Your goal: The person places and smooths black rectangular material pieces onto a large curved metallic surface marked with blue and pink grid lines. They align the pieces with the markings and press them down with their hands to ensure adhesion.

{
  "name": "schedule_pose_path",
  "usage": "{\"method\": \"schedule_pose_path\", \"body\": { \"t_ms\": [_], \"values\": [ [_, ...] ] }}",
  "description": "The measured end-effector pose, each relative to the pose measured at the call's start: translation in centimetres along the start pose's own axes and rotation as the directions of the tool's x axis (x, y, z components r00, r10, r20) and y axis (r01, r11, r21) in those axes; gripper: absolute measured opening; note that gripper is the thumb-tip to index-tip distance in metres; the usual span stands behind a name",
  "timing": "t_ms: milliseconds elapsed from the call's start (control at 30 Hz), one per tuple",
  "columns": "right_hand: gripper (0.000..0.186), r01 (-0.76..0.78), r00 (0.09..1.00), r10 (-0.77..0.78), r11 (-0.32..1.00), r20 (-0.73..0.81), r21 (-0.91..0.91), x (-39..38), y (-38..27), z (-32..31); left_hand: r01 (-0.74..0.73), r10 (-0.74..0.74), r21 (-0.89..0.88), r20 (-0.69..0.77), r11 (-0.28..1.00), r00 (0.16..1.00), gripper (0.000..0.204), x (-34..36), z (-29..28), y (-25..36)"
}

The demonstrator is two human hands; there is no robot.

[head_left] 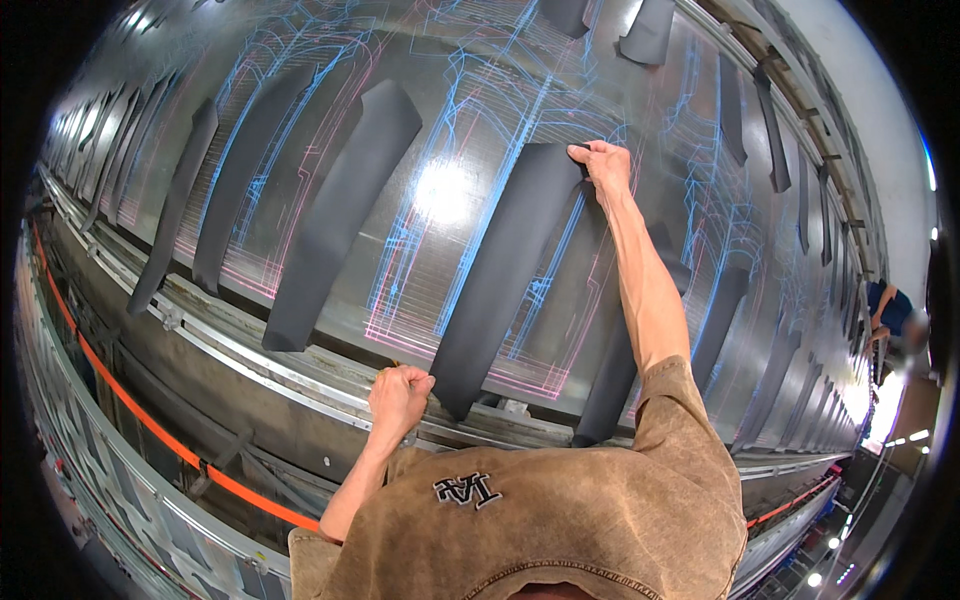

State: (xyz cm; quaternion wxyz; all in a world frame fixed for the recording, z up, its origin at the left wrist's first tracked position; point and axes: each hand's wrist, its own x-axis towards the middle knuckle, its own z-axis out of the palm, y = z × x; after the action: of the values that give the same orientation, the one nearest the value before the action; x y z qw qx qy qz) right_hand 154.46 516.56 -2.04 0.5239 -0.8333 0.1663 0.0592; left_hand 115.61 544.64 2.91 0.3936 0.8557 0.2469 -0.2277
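Note:
A long dark grey strip of flexible sheet material [508, 270] slants over the glossy table [390, 240], its near end hanging past the table's edge. My right hand [606, 168] reaches out and pinches the strip's far right corner between thumb and fingers. At the near end, my left hand [400, 402] is closed, fingertips against the strip's left edge. Blue and pink projected lines [545, 290] lie on the table around the strip. Just left of it lies another dark strip [345, 215] with an angled end.
More dark strips [255, 150] lie in rows to both sides. A metal rail [240, 350] runs along the table's near edge, with an orange bar [135, 400] below it. At the far right, another person [888, 308] leans toward the table.

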Motion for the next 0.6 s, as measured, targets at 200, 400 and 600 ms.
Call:
{"method": "schedule_pose_path", "body": {
  "t_ms": [200, 400, 600],
  "values": [
    [0.013, 0.022, 1.000, -0.022, 1.000, -0.010, -0.019, -0.1, -0.1, 0.2, -0.069, 0.071, 0.043, -0.052, 0.997, 0.996, 0.012, 0.2, 0.5, -0.6],
    [0.013, -0.010, 1.000, 0.010, 1.000, -0.013, 0.005, -0.3, -0.3, 0.1, -0.077, 0.079, 0.026, -0.074, 0.997, 0.994, 0.011, 0.1, 0.7, -1.0],
    [0.015, -0.005, 1.000, 0.005, 1.000, -0.007, 0.001, -0.5, -0.6, 0.2, -0.112, 0.115, 0.037, -0.088, 0.993, 0.989, 0.014, 0.1, 0.4, -0.6]
  ]
}}
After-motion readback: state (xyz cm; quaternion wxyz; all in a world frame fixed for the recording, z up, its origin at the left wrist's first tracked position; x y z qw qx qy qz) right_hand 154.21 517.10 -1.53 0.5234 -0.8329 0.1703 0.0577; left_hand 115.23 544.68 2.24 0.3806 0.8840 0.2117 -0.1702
